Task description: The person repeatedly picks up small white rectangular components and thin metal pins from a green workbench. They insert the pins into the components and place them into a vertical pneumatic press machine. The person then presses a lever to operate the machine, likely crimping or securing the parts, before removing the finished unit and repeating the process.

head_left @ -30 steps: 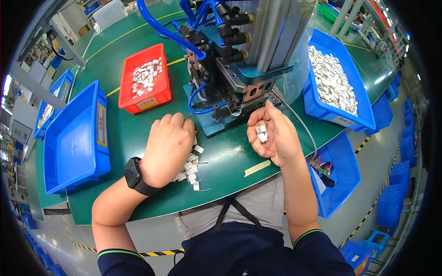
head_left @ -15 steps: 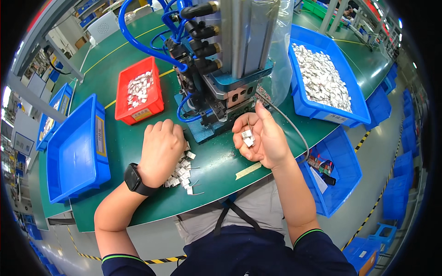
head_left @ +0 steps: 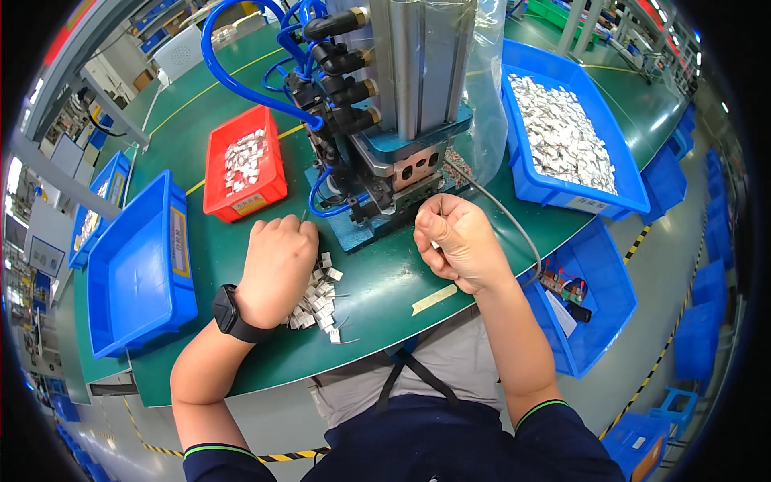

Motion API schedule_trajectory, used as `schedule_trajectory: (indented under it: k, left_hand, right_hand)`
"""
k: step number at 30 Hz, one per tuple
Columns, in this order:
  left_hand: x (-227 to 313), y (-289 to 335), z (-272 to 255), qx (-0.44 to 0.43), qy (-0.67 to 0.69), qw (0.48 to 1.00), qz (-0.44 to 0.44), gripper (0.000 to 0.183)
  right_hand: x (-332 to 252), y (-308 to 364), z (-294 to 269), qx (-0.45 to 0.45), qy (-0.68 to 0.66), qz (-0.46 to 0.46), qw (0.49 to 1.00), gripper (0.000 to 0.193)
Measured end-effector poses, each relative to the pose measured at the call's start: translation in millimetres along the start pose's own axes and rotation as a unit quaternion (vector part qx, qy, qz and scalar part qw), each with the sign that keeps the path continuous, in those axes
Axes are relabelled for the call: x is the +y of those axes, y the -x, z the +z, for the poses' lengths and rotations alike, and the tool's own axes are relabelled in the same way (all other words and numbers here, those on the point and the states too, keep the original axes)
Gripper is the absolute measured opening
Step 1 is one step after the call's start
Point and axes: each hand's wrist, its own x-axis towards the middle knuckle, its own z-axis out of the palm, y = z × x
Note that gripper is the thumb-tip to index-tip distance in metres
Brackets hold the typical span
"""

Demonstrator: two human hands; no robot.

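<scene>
My right hand (head_left: 459, 245) is closed in front of the press, with a sliver of white showing between its curled fingers. It holds small white wire-leaded parts, mostly hidden now. My left hand (head_left: 277, 261), with a black watch on its wrist, is back-up with fingers curled under. A thin lead shows by its fingertips, but what it grips is hidden. Beside and partly beneath this hand lies a loose pile of the same white parts (head_left: 321, 301). The press (head_left: 409, 173), with a metal column and blue air hoses, stands on a blue base between and beyond my hands.
A red bin (head_left: 273, 189) of white parts stands beyond my left hand. At far left is a bare blue bin (head_left: 132, 273). A blue bin (head_left: 554, 193) heaped with white parts stands right; a lower blue bin (head_left: 602, 321) holds odds and ends. A grey cable (head_left: 518, 229) curves beside my right hand.
My right hand has turned and closed its fingers over the white parts that lay visible in its palm. My left hand has barely moved beside the pile. The view has shifted slightly.
</scene>
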Motion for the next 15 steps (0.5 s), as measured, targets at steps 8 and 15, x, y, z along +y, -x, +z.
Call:
schedule_trajectory:
  k: [8,15]
  left_hand:
    - [-6,4,-1,0.006,0.109,0.994,-0.016,0.018]
    - [-12,3,9,0.067,0.124,0.990,-0.003,0.008]
  right_hand:
    - [-4,1,2,0.005,-0.065,0.034,0.997,0.040]
    - [-5,1,5,-0.021,-0.024,0.041,0.999,0.018]
